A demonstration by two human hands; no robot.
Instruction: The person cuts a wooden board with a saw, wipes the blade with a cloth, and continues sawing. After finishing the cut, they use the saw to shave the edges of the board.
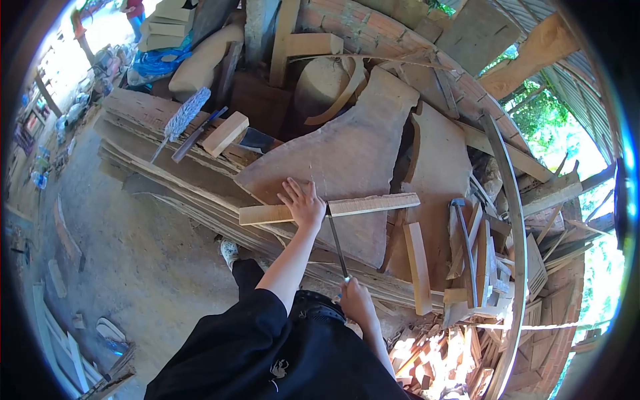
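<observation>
A: Now, Fig. 1: where was L hand (303, 203)?
B: Laid flat, fingers spread, on wood strip (373, 204) across slab (347, 153).
A: R hand (357, 301)?
B: Clamped on metal tool (337, 243), tip set at strip's edge.

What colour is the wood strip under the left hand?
Pale tan wood strip, head view.

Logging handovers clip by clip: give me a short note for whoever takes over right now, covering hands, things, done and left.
Left hand: open, fingers spread, pressing the long pale wooden batten down onto the large irregular brown wooden slab.
Right hand: shut on the handle of the thin dark metal tool, tip meeting the batten's near edge beside the left hand.
Done: batten laid across the slab and pinned.
Left: no cut or mark visible on the batten; the work with the tool looks unfinished.
</observation>
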